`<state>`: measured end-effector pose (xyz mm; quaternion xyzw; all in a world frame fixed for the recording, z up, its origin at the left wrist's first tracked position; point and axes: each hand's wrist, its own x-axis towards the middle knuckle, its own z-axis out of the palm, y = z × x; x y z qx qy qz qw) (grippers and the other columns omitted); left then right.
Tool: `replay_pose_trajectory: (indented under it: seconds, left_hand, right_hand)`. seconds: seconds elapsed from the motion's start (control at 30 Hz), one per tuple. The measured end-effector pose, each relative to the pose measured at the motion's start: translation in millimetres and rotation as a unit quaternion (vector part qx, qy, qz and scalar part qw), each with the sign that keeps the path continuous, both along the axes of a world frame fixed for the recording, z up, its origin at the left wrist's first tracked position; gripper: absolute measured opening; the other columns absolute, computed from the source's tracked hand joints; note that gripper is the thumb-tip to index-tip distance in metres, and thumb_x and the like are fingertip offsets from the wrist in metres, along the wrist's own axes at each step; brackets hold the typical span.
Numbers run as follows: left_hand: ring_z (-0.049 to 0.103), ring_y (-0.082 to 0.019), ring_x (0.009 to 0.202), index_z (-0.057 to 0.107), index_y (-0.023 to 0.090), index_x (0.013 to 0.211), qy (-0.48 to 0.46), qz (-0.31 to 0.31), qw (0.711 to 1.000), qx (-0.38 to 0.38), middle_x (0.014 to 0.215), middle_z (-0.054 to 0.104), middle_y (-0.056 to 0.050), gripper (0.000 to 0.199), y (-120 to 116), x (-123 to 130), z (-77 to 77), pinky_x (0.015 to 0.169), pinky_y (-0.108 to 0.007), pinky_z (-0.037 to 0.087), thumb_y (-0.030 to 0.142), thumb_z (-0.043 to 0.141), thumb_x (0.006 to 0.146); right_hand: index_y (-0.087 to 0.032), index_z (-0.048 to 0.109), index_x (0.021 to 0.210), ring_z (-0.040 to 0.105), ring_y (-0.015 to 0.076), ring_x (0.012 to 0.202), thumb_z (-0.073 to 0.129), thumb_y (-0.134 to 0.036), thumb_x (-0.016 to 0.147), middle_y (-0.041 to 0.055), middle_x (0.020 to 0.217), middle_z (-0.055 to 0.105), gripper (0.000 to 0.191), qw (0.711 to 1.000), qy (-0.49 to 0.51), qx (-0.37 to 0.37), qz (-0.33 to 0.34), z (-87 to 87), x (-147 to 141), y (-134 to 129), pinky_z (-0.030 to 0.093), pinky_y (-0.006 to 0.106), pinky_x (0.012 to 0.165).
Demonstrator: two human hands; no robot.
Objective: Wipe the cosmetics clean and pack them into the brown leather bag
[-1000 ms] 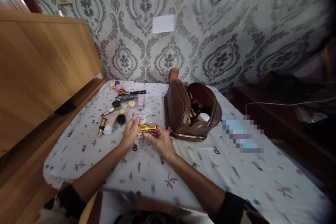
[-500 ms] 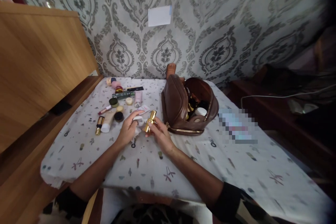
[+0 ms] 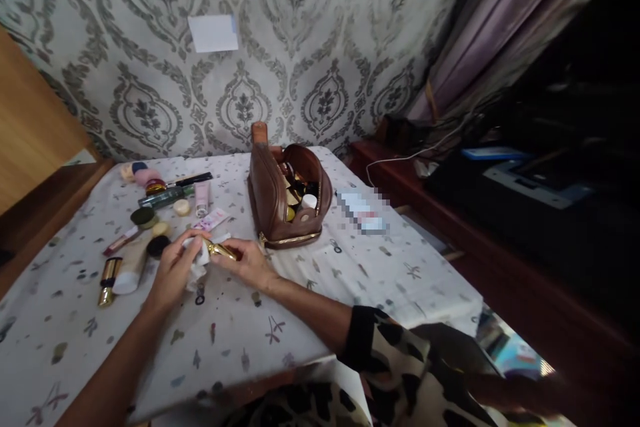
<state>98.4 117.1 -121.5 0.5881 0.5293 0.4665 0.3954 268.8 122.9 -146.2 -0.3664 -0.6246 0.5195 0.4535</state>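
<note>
While the right hand (image 3: 250, 268) grips a shiny gold tube (image 3: 223, 251) between thumb and fingers, the left hand (image 3: 173, 270) pinches a crumpled white tissue (image 3: 198, 265) at the tube's near-left end. From where I stand, both hands are closed on what they hold, just above the patterned white cloth (image 3: 300, 300), and the 2 meet around the tube. It lies roughly level, to the left of the open brown bag (image 3: 270, 203), well apart from it. Inside the bag I can make out a white-topped jar (image 3: 309, 201) among darker items too jumbled to tell.

Left of the hands, the cosmetics lie loosely grouped: 1 black-and-gold tube (image 3: 109, 282) rests beside a cream tube (image 3: 131, 270), with a black round pot (image 3: 159, 247) near its upper end. Behind these are a dark green-topped jar (image 3: 143, 216), a small cream-coloured pot (image 3: 181, 207) and a pink tube (image 3: 202, 197) standing on its cap or lying flat, I cannot tell which. A pink-and-white packet (image 3: 212, 219) lies just beyond the hands. Right of the bag, a blurred-out flat object (image 3: 364, 210) sits on the cloth.
</note>
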Motion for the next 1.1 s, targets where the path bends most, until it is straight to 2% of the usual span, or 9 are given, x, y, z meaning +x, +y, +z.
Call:
replay_pose_trajectory:
  seconds: [0.1,0.23,0.43,0.6,0.7,0.83,0.93,1.0,1.1]
  left_hand:
    - [0.043,-0.012,0.052,0.066,0.017,0.087,0.039,0.017,0.999,0.012,0.058,0.05,0.003,0.042,-1.2,1.1,5.1,0.047,-0.021,0.033,0.058,0.054,0.086]
    - [0.042,-0.012,0.047,0.06,0.019,0.074,0.076,0.055,0.995,0.012,0.053,0.048,0.004,0.04,-1.2,2.8,8.3,0.043,-0.022,0.033,0.057,0.055,0.083]
    - [0.04,-0.011,0.048,0.051,0.02,0.062,0.092,0.08,0.992,0.024,0.052,0.045,0.004,0.04,-0.2,4.8,7.7,0.043,-0.021,0.032,0.055,0.061,0.078]
    - [0.041,-0.011,0.044,0.058,0.019,0.07,0.072,0.081,0.994,-0.009,0.051,0.047,0.004,0.044,-0.4,4.1,5.5,0.04,-0.021,0.033,0.061,0.056,0.081]
    - [0.041,-0.011,0.041,0.066,0.018,0.092,0.036,0.055,0.997,-0.03,0.052,0.049,0.005,0.046,-1.8,2.2,5.6,0.038,-0.02,0.032,0.062,0.051,0.087]
    - [0.05,-0.011,0.052,0.064,0.022,0.118,-0.015,-0.005,0.998,-0.053,0.068,0.059,0.003,0.052,-2.2,-1.0,8.7,0.044,-0.017,0.04,0.058,0.063,0.081]
    - [0.056,-0.012,0.055,0.062,0.022,0.12,0.0,-0.015,0.997,-0.081,0.078,0.063,0.001,0.062,-0.9,-2.0,11.5,0.046,-0.019,0.045,0.061,0.071,0.073]
    - [0.055,-0.012,0.049,0.061,0.019,0.119,0.012,-0.008,0.995,-0.094,0.07,0.061,0.001,0.065,0.5,-2.1,11.8,0.041,-0.019,0.042,0.064,0.068,0.073]
    - [0.047,-0.011,0.041,0.062,0.016,0.108,0.033,-0.01,0.997,-0.076,0.054,0.055,0.004,0.056,3.2,-2.5,9.5,0.037,-0.018,0.034,0.065,0.061,0.079]
  right_hand:
    - [-0.018,0.071,0.086,0.047,0.0099,0.063,0.072,-0.037,0.081,-0.0035,0.069,0.058,0.02,0.993,-0.085,0.073,-0.025,1.2,0.7,-3.0,0.036,0.021,0.058]
    - [-0.021,0.072,0.096,0.059,0.0127,0.075,0.074,-0.033,0.083,0.0001,0.084,0.068,0.018,0.979,-0.154,0.128,-0.03,3.3,0.4,-6.9,0.043,0.022,0.069]
    - [-0.021,0.07,0.102,0.062,0.0166,0.087,0.077,-0.032,0.08,0.0024,0.092,0.064,0.026,0.959,-0.21,0.178,-0.06,2.6,1.1,-7.1,0.046,0.025,0.078]
    - [-0.022,0.07,0.101,0.061,0.0161,0.088,0.076,-0.03,0.08,0.0012,0.09,0.062,0.023,0.962,-0.204,0.163,-0.076,4.2,2.1,-7.2,0.045,0.025,0.08]
    - [-0.022,0.07,0.1,0.06,0.0151,0.086,0.074,-0.029,0.082,0.0008,0.09,0.063,0.02,0.972,-0.177,0.132,-0.085,5.2,3.1,-5.6,0.045,0.024,0.078]
    - [-0.02,0.07,0.098,0.058,0.0138,0.079,0.075,-0.027,0.081,-0.0001,0.086,0.064,0.019,0.977,-0.149,0.103,-0.112,2.9,4.4,0.7,0.043,0.023,0.071]
    - [-0.02,0.07,0.096,0.058,0.0134,0.077,0.075,-0.028,0.082,-0.0009,0.084,0.064,0.017,0.978,-0.142,0.104,-0.109,0.2,4.8,3.7,0.042,0.023,0.069]
    - [-0.021,0.07,0.094,0.058,0.0134,0.077,0.074,-0.03,0.082,-0.001,0.083,0.064,0.016,0.978,-0.146,0.106,-0.102,-0.7,4.9,3.6,0.042,0.023,0.069]
    - [-0.021,0.071,0.095,0.059,0.0142,0.079,0.074,-0.029,0.082,0.0001,0.085,0.065,0.016,0.977,-0.153,0.113,-0.093,-1.0,4.9,2.1,0.043,0.023,0.071]
